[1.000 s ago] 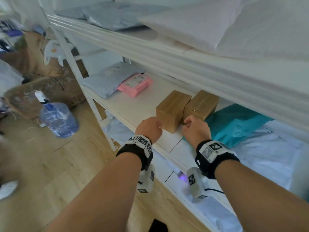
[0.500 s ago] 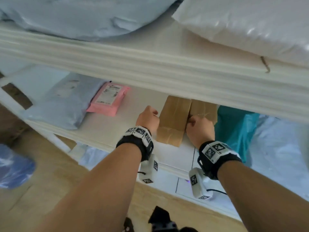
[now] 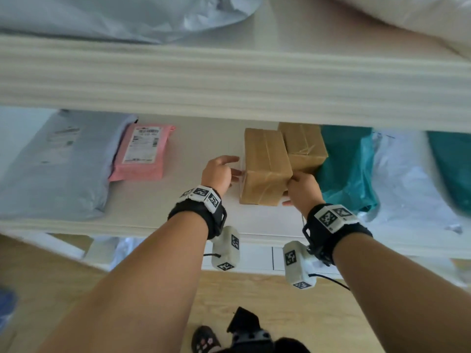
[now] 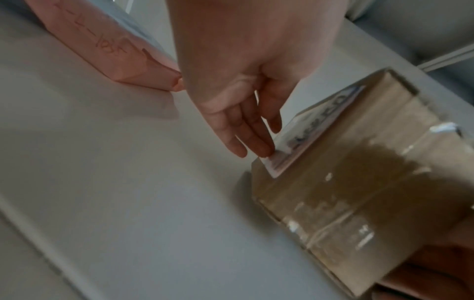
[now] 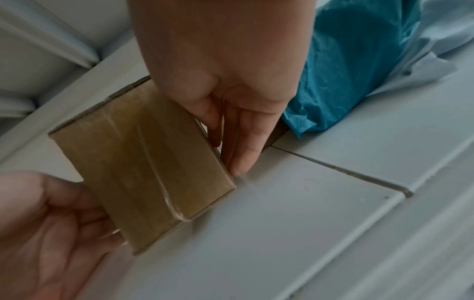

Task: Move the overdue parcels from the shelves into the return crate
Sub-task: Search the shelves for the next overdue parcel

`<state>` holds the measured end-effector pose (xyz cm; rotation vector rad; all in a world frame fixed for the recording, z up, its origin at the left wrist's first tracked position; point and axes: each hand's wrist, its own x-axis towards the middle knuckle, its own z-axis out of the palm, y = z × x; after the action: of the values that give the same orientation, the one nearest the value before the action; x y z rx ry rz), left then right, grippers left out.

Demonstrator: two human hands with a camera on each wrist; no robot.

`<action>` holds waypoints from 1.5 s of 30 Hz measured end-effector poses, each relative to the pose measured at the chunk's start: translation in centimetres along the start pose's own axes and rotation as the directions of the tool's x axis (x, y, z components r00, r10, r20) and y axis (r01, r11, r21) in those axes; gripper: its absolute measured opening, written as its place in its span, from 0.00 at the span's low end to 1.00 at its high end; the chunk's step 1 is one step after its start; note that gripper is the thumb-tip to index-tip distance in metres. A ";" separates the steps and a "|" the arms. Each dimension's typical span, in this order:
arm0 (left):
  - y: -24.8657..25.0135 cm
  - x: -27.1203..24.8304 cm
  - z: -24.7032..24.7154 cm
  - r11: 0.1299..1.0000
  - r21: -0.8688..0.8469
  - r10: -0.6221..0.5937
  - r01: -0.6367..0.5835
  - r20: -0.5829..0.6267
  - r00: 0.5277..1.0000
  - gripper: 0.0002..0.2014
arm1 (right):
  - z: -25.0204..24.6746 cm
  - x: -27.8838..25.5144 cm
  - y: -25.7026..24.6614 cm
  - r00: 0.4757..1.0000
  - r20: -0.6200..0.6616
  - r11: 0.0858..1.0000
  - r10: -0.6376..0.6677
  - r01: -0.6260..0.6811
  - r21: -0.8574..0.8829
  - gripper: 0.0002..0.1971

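Near box [image 3: 265, 171] on the middle shelf [image 3: 198, 149], standing just in front of and touching a second box [image 3: 304, 147], which sits against a teal bag [image 3: 349, 169]. Left hand [image 3: 219, 173] wide, straight fingertips [image 4: 259, 146] touching the white label on the box's left face. Right hand [image 3: 303, 192] also with straight fingers laid along the right face, thumb low at the near corner; flanked rather than clamped. Probably stiff cardboard, light enough for two hands; glossy tape over the faces likely slippery, so best squeezed on opposite side faces or scooped under the bottom edge. Weight and contents unknowable. Label blurred, unreadable, so overdue status uncheckable. Return crate out of view. Rear of the shelf hidden behind the upper shelf's edge [image 3: 229, 80].
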<state>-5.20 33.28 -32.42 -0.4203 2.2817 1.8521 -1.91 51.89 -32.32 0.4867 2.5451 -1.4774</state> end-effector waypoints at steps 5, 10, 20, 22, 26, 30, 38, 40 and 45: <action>1.6 -0.6 -0.8 0.996 0.072 0.057 -0.058 0.010 0.998 0.30 | -0.9 -0.4 -0.9 0.999 0.028 0.987 -0.023 0.018 0.161 0.22; 3.3 -3.4 -0.8 0.998 0.044 0.052 -0.051 -0.010 0.999 0.30 | -2.4 -0.9 -1.4 0.977 0.166 0.975 -0.135 0.102 0.196 0.35; 3.7 -7.1 -2.4 0.998 -0.033 -0.049 0.046 -0.111 0.993 0.08 | -2.2 -4.7 -3.2 0.904 0.318 0.957 -0.287 0.281 0.064 0.41; 3.5 -7.0 -3.1 0.997 -0.060 -0.053 0.046 -0.116 0.992 0.09 | -2.3 -5.1 -3.5 0.912 0.293 0.958 -0.286 0.278 0.070 0.40; 2.8 -7.5 -3.8 0.999 -0.006 -0.032 0.032 -0.047 0.998 0.10 | -1.7 -5.2 -4.1 0.939 0.283 0.970 -0.198 0.146 0.195 0.39; 2.5 -7.6 -4.6 0.999 -0.027 -0.044 0.045 0.049 0.998 0.12 | -0.5 -5.2 -4.8 0.970 0.239 0.954 -0.043 -0.031 0.297 0.33; 3.2 -6.6 -7.1 0.996 0.092 0.004 -0.010 0.067 0.998 0.22 | 1.8 -5.6 -6.4 0.993 0.117 0.957 0.014 -0.048 0.286 0.27; 3.1 -6.2 -7.3 0.992 0.123 0.004 -0.014 0.077 0.997 0.19 | 1.9 -5.5 -6.5 0.998 0.058 0.963 -0.001 -0.015 0.270 0.23; 3.1 -5.6 -7.2 0.989 0.145 0.002 -0.018 0.108 0.994 0.15 | 1.8 -6.2 -6.6 0.989 0.143 0.972 0.043 -0.074 0.224 0.38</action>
<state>-0.57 27.44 -26.25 -0.2808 2.3302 1.6548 1.45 46.09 -26.02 0.4684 2.2496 -1.7281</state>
